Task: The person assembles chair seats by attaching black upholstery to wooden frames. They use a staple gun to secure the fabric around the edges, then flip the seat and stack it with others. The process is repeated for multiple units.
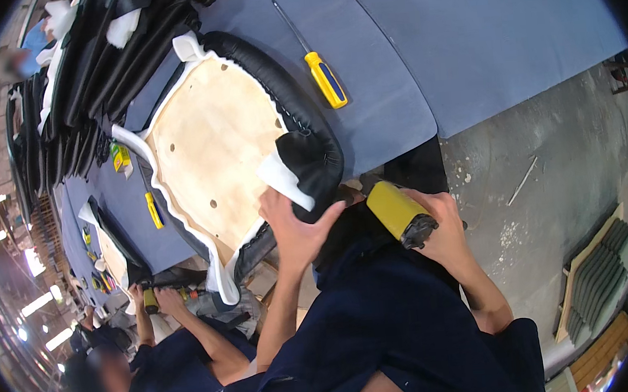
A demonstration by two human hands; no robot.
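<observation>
A chair seat [212, 145] lies underside up on the table, its pale wooden board ringed by black upholstery and white padding. My left hand [295, 224] grips its near right corner, fingers on the board side and thumb toward the black edge. Beside that thumb a white padding flap [283, 180] and a black cover flap [307, 155] stand folded over the board. A yellow staple gun [393, 208] with a dark end cap is in my right hand [443, 233], its front end close to the seat's corner. The exact contact point is hidden.
A yellow-handled screwdriver [326, 79] lies right of the seat on the blue-grey table cover [479, 32]; another screwdriver [154, 210] lies left. Black covers [94, 73] are piled at far left. A co-worker [172, 365] handles another seat at left. Stacked panels [597, 276] stand lower right.
</observation>
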